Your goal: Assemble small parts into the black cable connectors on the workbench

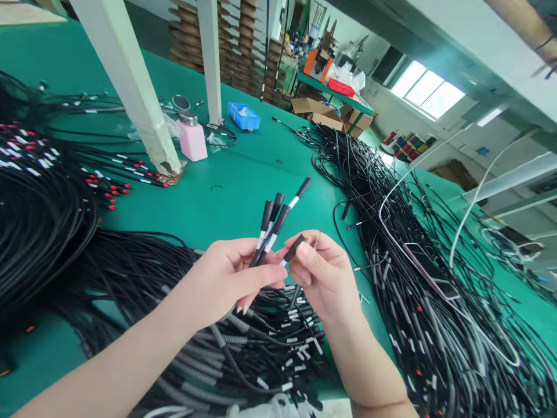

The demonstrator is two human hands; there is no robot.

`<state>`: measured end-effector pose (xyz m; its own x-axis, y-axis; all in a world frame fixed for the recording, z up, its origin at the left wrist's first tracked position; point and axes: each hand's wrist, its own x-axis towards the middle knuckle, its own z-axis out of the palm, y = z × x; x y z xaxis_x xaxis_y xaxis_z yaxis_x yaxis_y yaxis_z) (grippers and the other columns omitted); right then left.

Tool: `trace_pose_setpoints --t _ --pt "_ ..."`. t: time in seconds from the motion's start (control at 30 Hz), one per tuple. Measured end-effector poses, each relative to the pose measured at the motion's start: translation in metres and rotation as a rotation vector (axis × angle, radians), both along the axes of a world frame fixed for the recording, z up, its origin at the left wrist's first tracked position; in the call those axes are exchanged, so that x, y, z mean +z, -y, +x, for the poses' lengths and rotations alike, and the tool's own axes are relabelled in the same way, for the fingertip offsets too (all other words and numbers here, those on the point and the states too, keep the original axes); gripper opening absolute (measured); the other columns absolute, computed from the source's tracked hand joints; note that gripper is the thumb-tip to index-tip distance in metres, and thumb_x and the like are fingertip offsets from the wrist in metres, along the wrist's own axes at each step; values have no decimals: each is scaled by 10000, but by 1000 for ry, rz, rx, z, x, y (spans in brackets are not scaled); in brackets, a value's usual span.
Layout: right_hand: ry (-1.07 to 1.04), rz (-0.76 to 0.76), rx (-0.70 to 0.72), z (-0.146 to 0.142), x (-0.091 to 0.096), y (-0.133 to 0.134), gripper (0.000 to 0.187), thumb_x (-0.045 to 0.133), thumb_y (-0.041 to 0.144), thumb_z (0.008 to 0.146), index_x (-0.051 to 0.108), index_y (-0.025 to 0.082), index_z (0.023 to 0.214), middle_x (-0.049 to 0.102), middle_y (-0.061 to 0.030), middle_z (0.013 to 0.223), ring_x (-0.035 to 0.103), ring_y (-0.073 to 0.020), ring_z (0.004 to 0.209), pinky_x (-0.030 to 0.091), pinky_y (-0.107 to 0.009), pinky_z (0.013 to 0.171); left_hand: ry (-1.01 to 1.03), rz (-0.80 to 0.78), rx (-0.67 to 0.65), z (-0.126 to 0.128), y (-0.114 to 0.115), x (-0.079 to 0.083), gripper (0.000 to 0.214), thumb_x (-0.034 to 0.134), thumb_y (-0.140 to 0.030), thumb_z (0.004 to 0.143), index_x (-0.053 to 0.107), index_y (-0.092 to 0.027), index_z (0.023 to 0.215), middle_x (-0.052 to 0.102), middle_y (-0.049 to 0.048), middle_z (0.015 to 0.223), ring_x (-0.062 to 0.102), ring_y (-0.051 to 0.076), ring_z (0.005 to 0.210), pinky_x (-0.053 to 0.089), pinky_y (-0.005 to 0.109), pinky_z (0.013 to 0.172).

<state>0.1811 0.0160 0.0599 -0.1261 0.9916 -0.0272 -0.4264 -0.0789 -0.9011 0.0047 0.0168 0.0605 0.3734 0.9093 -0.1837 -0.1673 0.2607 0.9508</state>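
My left hand (237, 276) is closed around several black cables (272, 232) with white label sleeves, their black connector ends fanned out upward. Right beside it, my right hand (324, 267) pinches one black cable connector (295, 248) between thumb and forefinger; its tip looks orange. A thin metal piece (317, 239) shows at the right fingers, too small to make out. Under both hands lies a heap of black cables (278, 325) with white labels and ribbed grey sleeves.
A thick cable coil (35, 232) with red-capped ends lies left. Another long cable bundle (369, 191) runs along the right, with a phone (430, 270) on it. Behind stand a pink bottle (192, 141), a blue tray (243, 118) and white posts (134, 87) on the green table (243, 180).
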Motion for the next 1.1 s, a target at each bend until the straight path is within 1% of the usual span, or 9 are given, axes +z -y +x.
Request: trace_pose_setpoints --t 0.13,0.37,0.5,0.67,0.8,0.9,0.97,1.03,1.1 --pt "-18 -1 41 -2 -1 0 199 947 332 770 851 234 914 797 -23 799 365 -45 473 196 -235 439 1 -6 39 -3 0 -2 192 822 -284 822 791 -189 658 762 32 623 413 41 369 258 194 389" --pt "-4 -32 78 -8 -6 -1 158 931 296 786 842 224 894 716 13 692 382 -58 498 229 -234 453 1 -33 28 -4 5 -4 307 795 -346 880 783 -173 626 582 -21 475 333 35 386 184 209 410" --pt "0 -33 77 -8 -7 -1 159 932 298 787 827 217 875 716 14 701 401 -58 507 247 -235 463 -22 -104 51 -3 9 -1 324 783 -377 866 769 -169 618 568 -10 475 324 48 407 148 222 421" --pt "26 -59 72 -10 -6 0 182 938 304 771 810 224 873 747 -8 781 426 -72 536 264 -236 463 35 -99 20 -2 9 3 358 756 -395 873 744 -183 584 544 -10 445 264 57 408 107 239 417" --pt "11 -21 -15 -6 -2 0 208 902 243 739 828 247 933 750 -19 872 405 -74 543 258 -243 456 33 -141 84 2 11 0 258 799 -349 842 756 -194 640 750 60 612 322 54 397 148 243 429" --pt "-4 31 -170 0 1 -4 121 830 239 779 833 243 900 711 -8 804 395 -73 530 244 -246 456 60 -140 95 6 13 -5 94 824 -304 826 798 -215 809 634 -25 498 334 64 384 207 233 451" --pt "14 47 -229 4 3 -7 52 804 256 819 822 236 862 688 -3 736 398 -77 519 233 -248 454 83 -109 100 9 15 -7 112 817 -334 851 804 -225 876 512 -75 446 359 75 387 229 227 459" --pt "62 51 -200 6 4 -7 62 808 286 847 820 234 879 705 -5 741 385 -72 507 231 -248 450 107 -91 129 11 16 -7 144 801 -366 877 796 -226 844 583 -51 543 421 74 406 250 225 457" --pt "123 51 -103 5 4 -5 137 845 341 850 817 233 930 735 -11 790 404 -72 518 287 -245 460 119 -96 143 13 16 -7 151 801 -346 878 787 -221 794 646 -30 636 478 74 431 290 222 457"
